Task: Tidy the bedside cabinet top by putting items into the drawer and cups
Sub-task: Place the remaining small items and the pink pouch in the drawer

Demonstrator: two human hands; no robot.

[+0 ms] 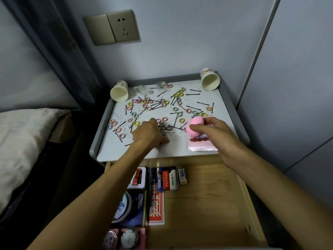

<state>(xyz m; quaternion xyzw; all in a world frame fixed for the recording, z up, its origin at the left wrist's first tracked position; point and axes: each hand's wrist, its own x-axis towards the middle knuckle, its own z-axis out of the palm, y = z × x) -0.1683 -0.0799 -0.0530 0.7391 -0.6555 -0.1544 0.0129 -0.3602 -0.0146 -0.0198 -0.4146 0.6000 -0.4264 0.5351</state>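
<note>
The white cabinet top (212,105) is strewn with several small coloured hair rings (137,123), black bobby pins (194,94) and white floss picks. My right hand (214,130) grips a pink egg-shaped sponge (195,126) just above a pink packet (201,144) at the front right. My left hand (149,132) rests knuckles-up on the top near the front middle, fingers curled over small items; what it grips is hidden. Two paper cups lie on their sides at the back: one at the left (119,91), one at the right (210,80).
Below the top, the wooden drawer (207,195) stands pulled out, holding a lighter (172,178), an eraser, a pen, red cards (156,206), a blue box and pink boxes along its left half. A bed with a pillow (23,141) lies left. A wall socket (111,27) sits above.
</note>
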